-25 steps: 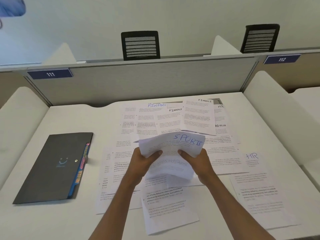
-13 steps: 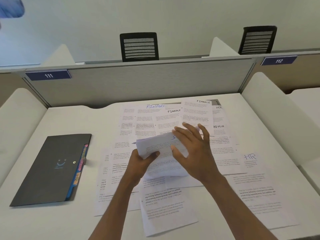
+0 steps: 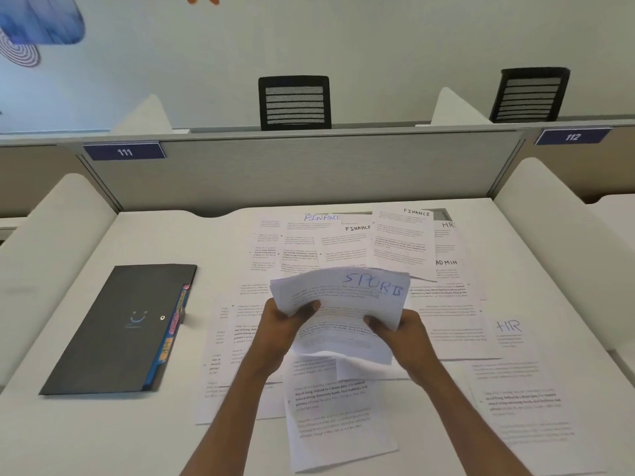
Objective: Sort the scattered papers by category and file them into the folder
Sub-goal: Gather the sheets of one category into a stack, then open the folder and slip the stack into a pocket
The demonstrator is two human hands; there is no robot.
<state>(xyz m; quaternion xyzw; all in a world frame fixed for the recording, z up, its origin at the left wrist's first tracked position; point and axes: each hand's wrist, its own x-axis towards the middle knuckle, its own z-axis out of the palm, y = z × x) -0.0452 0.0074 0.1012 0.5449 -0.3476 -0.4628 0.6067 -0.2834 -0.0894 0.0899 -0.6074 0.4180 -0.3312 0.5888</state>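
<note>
A small stack of sheets headed SPORTS [image 3: 347, 300] is lifted above the desk. My left hand [image 3: 280, 329] grips its left edge and my right hand [image 3: 400, 333] grips its right edge. Beneath and around it lie several scattered papers: sheets headed FINANCE [image 3: 400, 240] at the back, one marked ADMIN [image 3: 446, 266], and one marked HR [image 3: 508, 334] on the right. A dark grey folder [image 3: 117, 334] with coloured tabs along its right edge lies shut on the left of the desk.
The white desk [image 3: 86, 438] is bounded by a grey partition [image 3: 309, 173] at the back and white side dividers [image 3: 563, 242]. Black chairs [image 3: 294, 103] stand behind the partition. More printed sheets [image 3: 336, 420] lie near the front edge.
My right hand, which was spread open over the stack half a second ago, has come back to grip its right edge. The stack is raised slightly, with the SPORTS heading showing again.
</note>
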